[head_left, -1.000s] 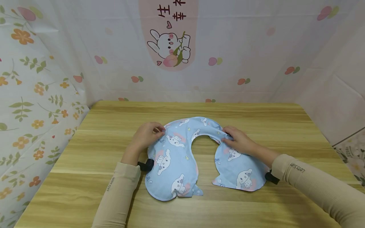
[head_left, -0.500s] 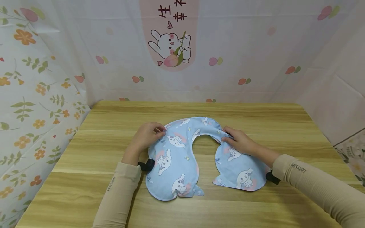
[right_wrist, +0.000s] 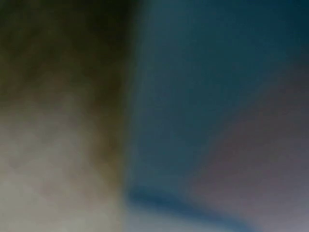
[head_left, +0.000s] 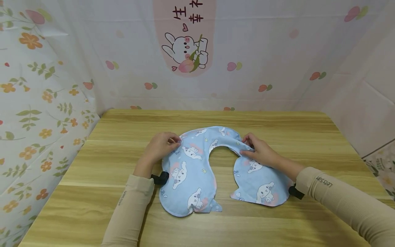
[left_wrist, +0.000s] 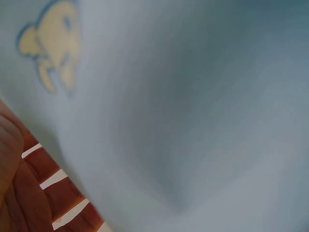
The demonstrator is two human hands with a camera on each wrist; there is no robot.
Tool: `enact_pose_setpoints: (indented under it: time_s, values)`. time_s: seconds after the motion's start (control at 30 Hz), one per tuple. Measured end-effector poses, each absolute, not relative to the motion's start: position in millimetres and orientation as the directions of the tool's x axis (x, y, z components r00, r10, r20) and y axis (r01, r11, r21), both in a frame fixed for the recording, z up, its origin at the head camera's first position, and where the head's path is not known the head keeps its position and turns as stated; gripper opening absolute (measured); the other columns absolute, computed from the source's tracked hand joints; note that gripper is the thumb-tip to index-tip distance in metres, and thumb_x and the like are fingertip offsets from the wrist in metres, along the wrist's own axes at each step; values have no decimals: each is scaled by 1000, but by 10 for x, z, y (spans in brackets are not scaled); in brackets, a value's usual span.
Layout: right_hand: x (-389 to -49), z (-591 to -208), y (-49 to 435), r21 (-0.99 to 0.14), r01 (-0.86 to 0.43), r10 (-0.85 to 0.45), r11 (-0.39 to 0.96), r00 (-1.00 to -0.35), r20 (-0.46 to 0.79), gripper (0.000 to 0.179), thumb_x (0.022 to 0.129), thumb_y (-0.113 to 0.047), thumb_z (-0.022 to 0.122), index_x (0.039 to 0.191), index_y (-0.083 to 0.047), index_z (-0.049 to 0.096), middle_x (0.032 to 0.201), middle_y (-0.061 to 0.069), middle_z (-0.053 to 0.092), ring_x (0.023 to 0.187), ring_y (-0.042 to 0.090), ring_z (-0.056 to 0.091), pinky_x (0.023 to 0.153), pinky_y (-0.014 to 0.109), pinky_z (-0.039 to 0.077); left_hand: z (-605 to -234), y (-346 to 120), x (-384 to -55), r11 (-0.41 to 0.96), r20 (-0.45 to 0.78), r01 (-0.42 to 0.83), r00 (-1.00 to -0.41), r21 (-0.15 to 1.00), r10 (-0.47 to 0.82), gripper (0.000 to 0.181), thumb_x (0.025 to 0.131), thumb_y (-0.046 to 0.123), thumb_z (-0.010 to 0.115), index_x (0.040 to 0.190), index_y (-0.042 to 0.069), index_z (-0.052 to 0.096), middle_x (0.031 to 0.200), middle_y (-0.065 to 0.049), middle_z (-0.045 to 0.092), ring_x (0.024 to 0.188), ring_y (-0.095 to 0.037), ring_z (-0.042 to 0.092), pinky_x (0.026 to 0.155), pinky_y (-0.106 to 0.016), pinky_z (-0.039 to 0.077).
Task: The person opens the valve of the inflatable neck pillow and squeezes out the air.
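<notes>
A light blue, U-shaped neck pillow cover [head_left: 197, 171], printed with white long-eared characters, lies flat on the table with its opening toward me. My left hand [head_left: 158, 147] pinches its upper left edge between thumb and fingers. At the right of the arch, where the fabric narrows into a fold, my right hand [head_left: 263, 153] grips it with thumb below and fingers above. Blue fabric fills most of the left wrist view, where the left fingers [left_wrist: 38, 169] show along its edge. The right wrist view is blurred, with the blue fabric [right_wrist: 174, 106] close to the lens.
The wooden table [head_left: 123, 127] extends beyond the cover on all sides. Behind it hangs a white printed curtain [head_left: 271, 44], and a flowered cloth [head_left: 40, 113] hangs at the left. Black wrist cameras [head_left: 161, 178] sit beside the cover's outer edges.
The right hand's fingers have lifted slightly at the fold while its thumb stays on the fabric. The left hand and the cover keep their places; the head view has shifted slightly.
</notes>
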State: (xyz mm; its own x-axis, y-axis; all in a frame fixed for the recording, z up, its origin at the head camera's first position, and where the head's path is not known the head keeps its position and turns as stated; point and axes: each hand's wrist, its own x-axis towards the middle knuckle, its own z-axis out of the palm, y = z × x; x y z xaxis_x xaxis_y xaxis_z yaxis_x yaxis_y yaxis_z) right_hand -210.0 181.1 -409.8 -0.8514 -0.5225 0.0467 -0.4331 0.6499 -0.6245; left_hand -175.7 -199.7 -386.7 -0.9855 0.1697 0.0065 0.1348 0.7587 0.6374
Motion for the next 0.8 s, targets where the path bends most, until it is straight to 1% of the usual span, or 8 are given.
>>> enact_pose_setpoints:
  time_s: [0.07, 0.17, 0.3, 0.4, 0.5, 0.63, 0.7, 0.8]
  values:
    - [-2111, -4106, 1817, -612, -410, -500, 676, -865, 27, 42, 92, -17, 71, 124, -1, 48, 93, 8, 61, 81, 15, 53, 74, 23, 44, -3872, -1990, -1764, 756, 6, 136, -985, 640, 172, 18, 94, 19, 67, 109, 11, 74, 111, -9, 71, 103, -28, 64, 88, -44, 55]
    - [-2124, -4118, 1827, -582, -363, -458, 727, -889, -18, 51, 93, -27, 71, 130, 1, 50, 98, 11, 59, 85, 19, 53, 76, 29, 44, -3877, -1979, -1769, 755, -1, 126, -986, 644, 166, 17, 94, 19, 68, 109, 11, 74, 112, -9, 71, 104, -28, 64, 88, -44, 56]
    - [-2120, -4124, 1833, -536, -318, -407, 782, -912, -52, 66, 89, -43, 73, 134, 1, 52, 115, 18, 53, 103, 31, 47, 86, 43, 41, -3886, -1970, -1773, 755, -10, 111, -988, 647, 154, 17, 94, 20, 68, 108, 12, 74, 113, -9, 71, 104, -28, 64, 88, -44, 56]
    - [-2106, -4115, 1828, -519, -319, -399, 793, -916, -47, 79, 84, -49, 76, 140, -3, 44, 133, 22, 49, 119, 39, 39, 92, 57, 34, -3893, -1974, -1773, 756, -13, 108, -988, 646, 152, 17, 95, 20, 67, 109, 12, 74, 113, -9, 71, 104, -28, 64, 88, -43, 56]
    - [-2096, -4090, 1816, -530, -342, -424, 776, -905, -36, 92, 80, -47, 80, 147, -10, 30, 145, 22, 46, 128, 45, 34, 91, 64, 28, -3893, -1981, -1769, 756, -11, 108, -988, 646, 151, 17, 95, 19, 67, 109, 11, 74, 113, -10, 71, 105, -29, 64, 88, -43, 56]
    - [-2123, -3987, 1772, -547, -401, -507, 735, -860, -50, 100, 82, -42, 80, 153, -14, 15, 155, 24, 37, 136, 53, 30, 95, 72, 24, -3886, -1996, -1762, 756, -6, 115, -988, 644, 156, 17, 94, 19, 68, 108, 11, 74, 112, -10, 71, 104, -29, 65, 87, -43, 56]
    - [-2162, -3904, 1720, -557, -424, -551, 714, -831, -74, 102, 84, -40, 79, 155, -13, 11, 157, 26, 31, 140, 55, 28, 102, 77, 22, -3881, -2006, -1754, 757, -3, 117, -988, 642, 155, 17, 94, 19, 68, 108, 11, 74, 112, -10, 71, 104, -29, 65, 87, -43, 56]
    - [-2236, -3804, 1637, -571, -440, -596, 693, -796, -109, 107, 84, -36, 80, 155, -7, 6, 159, 30, 22, 143, 56, 25, 109, 76, 22, -3876, -1999, -1754, 758, -8, 111, -988, 643, 151, 17, 94, 19, 68, 108, 11, 74, 112, -9, 71, 103, -29, 65, 86, -43, 56]
